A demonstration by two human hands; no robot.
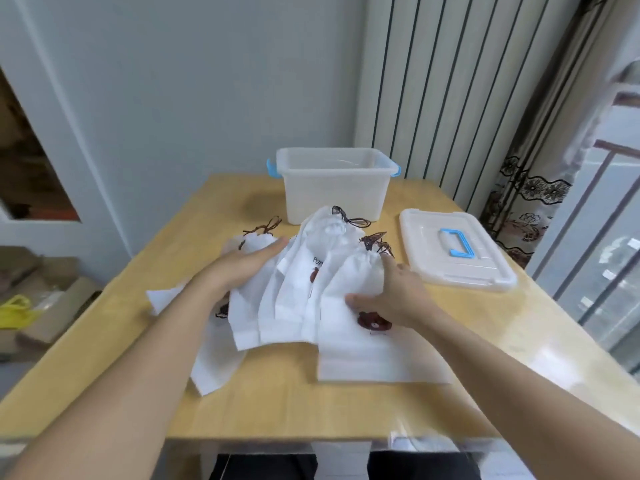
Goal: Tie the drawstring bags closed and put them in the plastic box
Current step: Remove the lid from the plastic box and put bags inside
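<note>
Several white drawstring bags (294,299) with dark brown cords lie in an overlapping pile on the wooden table (311,410). My left hand (242,268) lies flat with straight fingers on the left bags. My right hand (391,292) holds the upper part of the rightmost bag (360,344), thumb on its front and fingers near its gathered neck. The translucent plastic box (334,183) with blue clips stands open behind the pile; nothing shows inside it.
The box's lid (453,251) with a blue handle lies flat to the right of the pile. A radiator and a curtain stand behind the table at the right. Cardboard boxes and a yellow bag lie on the floor to the left.
</note>
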